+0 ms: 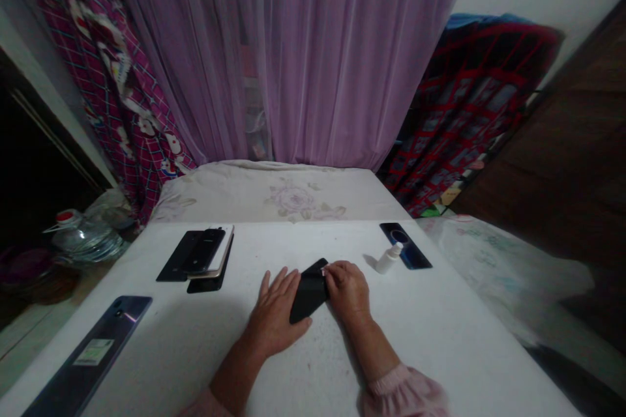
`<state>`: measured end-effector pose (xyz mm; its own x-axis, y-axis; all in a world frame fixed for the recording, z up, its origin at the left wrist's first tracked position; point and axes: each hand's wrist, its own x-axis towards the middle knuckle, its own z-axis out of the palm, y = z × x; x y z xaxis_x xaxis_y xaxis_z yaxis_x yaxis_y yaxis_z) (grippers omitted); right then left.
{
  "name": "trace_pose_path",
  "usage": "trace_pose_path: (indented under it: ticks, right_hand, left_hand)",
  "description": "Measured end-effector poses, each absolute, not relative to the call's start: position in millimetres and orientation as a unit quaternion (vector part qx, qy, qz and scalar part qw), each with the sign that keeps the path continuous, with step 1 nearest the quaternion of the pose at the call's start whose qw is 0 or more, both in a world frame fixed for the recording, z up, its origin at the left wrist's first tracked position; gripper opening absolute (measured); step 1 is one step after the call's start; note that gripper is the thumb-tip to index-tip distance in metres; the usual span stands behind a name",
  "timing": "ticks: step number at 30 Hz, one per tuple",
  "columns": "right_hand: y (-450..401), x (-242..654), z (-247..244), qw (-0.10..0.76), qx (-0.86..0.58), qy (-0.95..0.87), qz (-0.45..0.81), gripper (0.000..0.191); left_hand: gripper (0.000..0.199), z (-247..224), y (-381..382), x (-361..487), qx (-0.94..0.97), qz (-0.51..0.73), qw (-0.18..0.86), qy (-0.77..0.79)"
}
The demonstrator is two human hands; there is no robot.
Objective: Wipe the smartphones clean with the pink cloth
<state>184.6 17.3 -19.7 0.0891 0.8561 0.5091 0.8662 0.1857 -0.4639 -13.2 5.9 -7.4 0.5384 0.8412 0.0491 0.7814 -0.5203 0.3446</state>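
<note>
A black phone [310,293] lies flat and slanted on the white table, its face dark. My left hand [274,319] holds it at the left side, fingers stretched along that edge and thumb by the lower end. At the upper right of the phone, my right hand [348,290] is closed in a pinch, fingertips against the surface. A tiny pale thing [323,270] shows at those fingertips, too small to name. Right of this hand, a small white bottle [388,259] stands upright beside a dark blue phone panel [413,251].
Several phones and dark panels [176,260] are stacked at the left of the table [274,244]. A long dark phone back with a label [92,352] lies near the left edge. Beyond are a flowered cloth [293,199] and purple curtains [332,65]. A water jug [85,241] stands off the left side.
</note>
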Motion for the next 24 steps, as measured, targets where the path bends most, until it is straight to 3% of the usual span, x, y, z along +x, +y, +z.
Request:
trace_pose_path:
  ticks: [6, 14, 19, 24]
  right_hand:
    - [0, 166, -21, 0.365, -0.587, -0.723, 0.024, 0.019]
    - [10, 191, -26, 0.377, -0.648, -0.661, -0.038, 0.018]
    - [7, 195, -31, 0.402, -0.636, -0.658, 0.01, 0.024]
    - [4, 196, -28, 0.388, -0.647, -0.656, -0.028, 0.022]
  left_hand:
    - [0.078, -9, 5, -13, 0.864, 0.119, 0.134, 0.47]
    - [0.077, -1, 4, -13, 0.868, 0.112, 0.149, 0.46]
    - [0.076, -5, -2, -15, 0.857, 0.127, 0.109, 0.488]
    - [0.071, -16, -15, -20, 0.814, 0.159, 0.073, 0.555]
